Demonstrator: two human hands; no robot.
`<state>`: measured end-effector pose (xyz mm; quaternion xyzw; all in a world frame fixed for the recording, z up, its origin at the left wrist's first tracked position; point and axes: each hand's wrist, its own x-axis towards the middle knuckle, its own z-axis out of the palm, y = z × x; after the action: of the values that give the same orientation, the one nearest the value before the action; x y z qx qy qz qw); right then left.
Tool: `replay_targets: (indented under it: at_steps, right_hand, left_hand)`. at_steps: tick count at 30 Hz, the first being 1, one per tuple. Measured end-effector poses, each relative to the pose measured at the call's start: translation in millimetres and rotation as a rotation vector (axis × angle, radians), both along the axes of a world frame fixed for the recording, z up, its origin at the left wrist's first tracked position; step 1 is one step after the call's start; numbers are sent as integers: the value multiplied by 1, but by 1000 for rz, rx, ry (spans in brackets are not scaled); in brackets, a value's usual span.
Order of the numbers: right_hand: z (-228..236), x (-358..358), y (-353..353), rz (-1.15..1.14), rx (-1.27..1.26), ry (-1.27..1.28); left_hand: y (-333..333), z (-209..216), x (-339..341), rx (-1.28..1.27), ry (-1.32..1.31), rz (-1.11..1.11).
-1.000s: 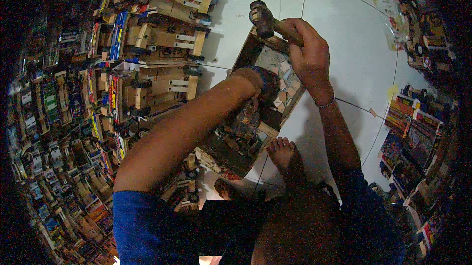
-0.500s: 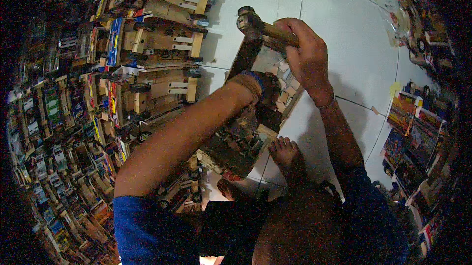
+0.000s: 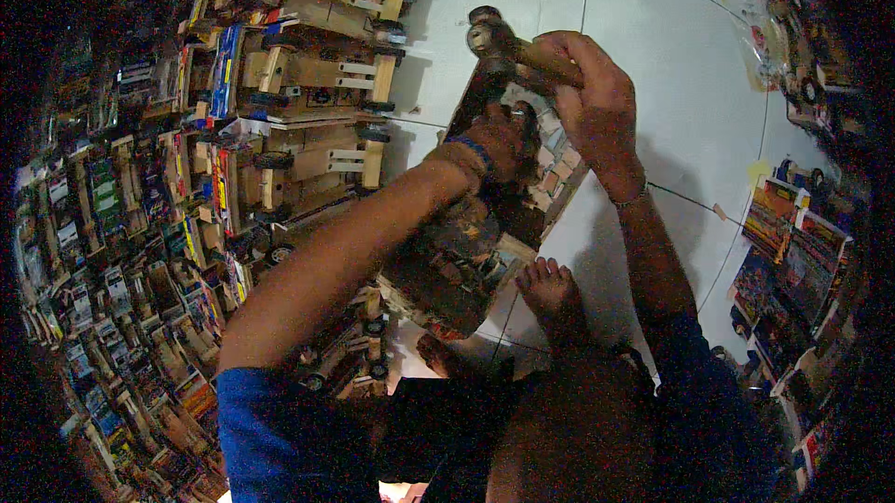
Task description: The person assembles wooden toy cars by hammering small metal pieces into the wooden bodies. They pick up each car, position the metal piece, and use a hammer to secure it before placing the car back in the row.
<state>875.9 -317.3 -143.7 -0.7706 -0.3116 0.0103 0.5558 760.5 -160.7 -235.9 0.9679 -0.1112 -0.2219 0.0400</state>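
Observation:
My right hand [image 3: 597, 97] is closed around a wooden piece with dark wheels [image 3: 548, 65], which looks like part of a toy truck. Its wheels sit at the left end, over the far end of an open wooden box [image 3: 560, 216]. Inside that box reaches my left hand [image 3: 496, 141], wearing a blue wristband. Its fingers are curled by something dark, too shadowed to name. Beside the left hand, small wooden blocks [image 3: 559, 167] lie in one compartment. The box's near part holds dark, jumbled bits [image 3: 457, 270].
Wooden toy trucks [image 3: 322, 69] with black wheels stand in rows along the left, on their sides. More painted toy trucks [image 3: 788, 223] line the right. My bare foot [image 3: 550, 289] rests on the white tiled floor [image 3: 690, 102] beside the box.
The scene has shifted slightly to the right in view. My left hand has moved a little farther up the box, and its fingers show more. My right hand keeps hold of the wheeled piece.

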Motion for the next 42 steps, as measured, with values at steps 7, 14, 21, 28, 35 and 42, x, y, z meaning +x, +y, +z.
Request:
replay_targets:
  at_steps: [7,14,21,28,35,42]
  right_hand:
    - [0,0,3,-143,182,184]
    - [-3,3,4,-252,262,285]
    - [-6,3,4,-242,243,269]
    - [2,2,3,-235,212,394]
    - [-2,2,3,-215,248,313]
    - [3,3,2,-228,191,373]
  left_hand:
    - [-22,57,35,-247,356,-14]
    - [-26,45,43,-39,186,150]
    - [-33,17,43,-219,331,-106]
    - [-34,24,54,-315,693,79]
    - [-29,26,54,-416,793,195]
    - [-25,65,49,-516,938,467]
